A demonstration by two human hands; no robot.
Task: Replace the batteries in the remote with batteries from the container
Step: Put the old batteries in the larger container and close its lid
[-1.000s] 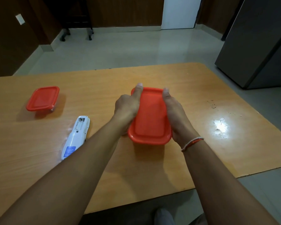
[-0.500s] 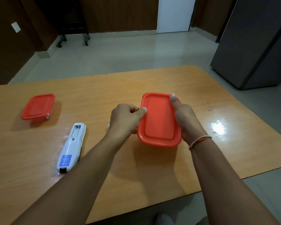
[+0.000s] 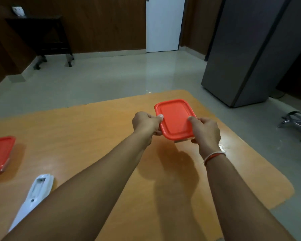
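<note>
Container (image 3: 175, 119) with red lid now held further out over worktop (image 3: 94, 136), both hands shifted from flat press to edge pinch. Left hand (image 3: 146, 122) grip clamped on lid's left rim, right hand (image 3: 206, 131) grip clamped on near right corner. Likely prying lid off; batteries not yet reachable. Lid smooth plastic, rounded rectangle, raised rim. Remote (image 3: 34, 193) white, elongated, battery bay open, lying near left.

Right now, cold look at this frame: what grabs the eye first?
The red-lidded container, gripped at its sides by the left hand and right hand over the far part of the orange wooden table. Next, the white remote lying back-up at lower left, battery bay open, and a second red-lidded container at the left edge.
</note>
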